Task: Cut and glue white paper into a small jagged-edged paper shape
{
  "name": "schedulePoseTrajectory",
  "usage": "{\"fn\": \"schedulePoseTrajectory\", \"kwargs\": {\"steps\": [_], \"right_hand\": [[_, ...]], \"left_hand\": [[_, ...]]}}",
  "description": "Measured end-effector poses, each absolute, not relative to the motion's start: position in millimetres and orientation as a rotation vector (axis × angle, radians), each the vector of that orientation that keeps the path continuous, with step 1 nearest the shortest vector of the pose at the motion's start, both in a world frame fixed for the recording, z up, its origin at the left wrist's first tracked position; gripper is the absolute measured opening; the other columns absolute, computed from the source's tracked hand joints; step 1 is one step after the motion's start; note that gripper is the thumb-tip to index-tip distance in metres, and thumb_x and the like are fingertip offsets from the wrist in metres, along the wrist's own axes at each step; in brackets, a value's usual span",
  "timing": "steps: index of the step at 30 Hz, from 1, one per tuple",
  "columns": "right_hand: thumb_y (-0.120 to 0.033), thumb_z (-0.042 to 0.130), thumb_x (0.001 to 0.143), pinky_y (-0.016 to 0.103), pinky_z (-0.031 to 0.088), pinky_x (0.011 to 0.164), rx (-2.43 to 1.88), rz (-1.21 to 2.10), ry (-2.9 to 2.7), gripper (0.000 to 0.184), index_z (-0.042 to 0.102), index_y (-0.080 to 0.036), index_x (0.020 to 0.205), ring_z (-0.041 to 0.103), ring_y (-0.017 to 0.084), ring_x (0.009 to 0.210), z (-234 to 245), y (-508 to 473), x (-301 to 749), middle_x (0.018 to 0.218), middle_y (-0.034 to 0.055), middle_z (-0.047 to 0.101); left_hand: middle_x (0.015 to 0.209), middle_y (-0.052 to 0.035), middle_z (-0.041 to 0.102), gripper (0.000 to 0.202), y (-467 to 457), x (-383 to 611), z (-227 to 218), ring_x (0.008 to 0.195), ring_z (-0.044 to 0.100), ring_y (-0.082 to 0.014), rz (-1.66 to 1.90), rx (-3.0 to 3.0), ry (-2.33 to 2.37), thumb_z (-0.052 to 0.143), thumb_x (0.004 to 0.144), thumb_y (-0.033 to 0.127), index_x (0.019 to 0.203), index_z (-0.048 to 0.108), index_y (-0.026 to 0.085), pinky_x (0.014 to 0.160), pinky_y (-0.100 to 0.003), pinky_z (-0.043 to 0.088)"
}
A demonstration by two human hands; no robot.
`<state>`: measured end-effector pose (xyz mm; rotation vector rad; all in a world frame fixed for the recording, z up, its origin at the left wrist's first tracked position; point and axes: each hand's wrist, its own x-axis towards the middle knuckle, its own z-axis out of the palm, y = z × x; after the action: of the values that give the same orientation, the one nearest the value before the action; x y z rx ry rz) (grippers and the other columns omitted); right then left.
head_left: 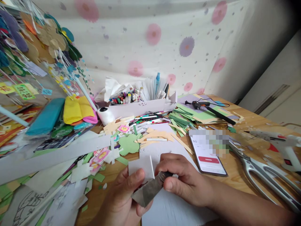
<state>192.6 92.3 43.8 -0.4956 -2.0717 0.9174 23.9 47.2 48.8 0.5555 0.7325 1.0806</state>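
Between the thumb and fingers of my left hand (127, 188) is a small folded piece of white card (141, 169), one flap standing upright. My right hand (182, 175) grips a flat grey metal blade (149, 190) by its dark, rounded end. The blade slants down to the left, just in front of the card, and its tip lies over the fingers of my left hand. Whether its edge touches the card I cannot tell. Below both hands lies a white sheet (162, 210) on the wooden table.
A phone (208, 157), large scissors (258, 175) and a white glue gun (279, 141) lie to the right. A black glue gun (199, 105) rests behind on coloured paper. Paper scraps (98, 177) crowd the left. Markers (127, 97) fill a box at the back.
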Motion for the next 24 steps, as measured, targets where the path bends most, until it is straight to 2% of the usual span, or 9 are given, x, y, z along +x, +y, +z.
{"fn": "schedulePoseTrajectory", "kwargs": {"steps": [9,17,24], "right_hand": [[-0.055,0.038,0.093,0.025,0.037,0.056,-0.513,0.897,-2.087,0.048,0.061,-0.015,0.082,0.047,0.013,0.061,40.7,96.0,195.2,0.067,0.0024,0.051],[-0.056,0.039,0.093,0.025,0.038,0.057,-0.542,0.855,-2.104,0.049,0.062,-0.014,0.081,0.048,0.013,0.063,40.3,99.6,198.4,0.067,0.0035,0.052],[-0.057,0.037,0.093,0.024,0.036,0.057,-0.592,0.910,-2.039,0.049,0.059,-0.015,0.078,0.046,0.012,0.061,35.4,96.6,191.8,0.066,0.0010,0.048]], "left_hand": [[0.035,0.0071,0.034,0.043,45.2,18.0,44.8,0.035,0.021,-0.0050,0.981,0.536,0.744,0.070,0.071,0.044,0.043,0.053,0.017,0.042,-0.024,0.015],[0.034,0.0078,0.032,0.043,45.5,17.1,42.5,0.035,0.019,-0.0049,0.990,0.519,0.732,0.069,0.074,0.040,0.041,0.053,0.018,0.041,-0.024,0.016],[0.042,0.0051,0.048,0.034,47.4,23.3,47.6,0.040,0.037,-0.0062,1.150,0.534,0.774,0.077,0.067,0.041,0.051,0.060,0.017,0.044,-0.021,0.028]]}}
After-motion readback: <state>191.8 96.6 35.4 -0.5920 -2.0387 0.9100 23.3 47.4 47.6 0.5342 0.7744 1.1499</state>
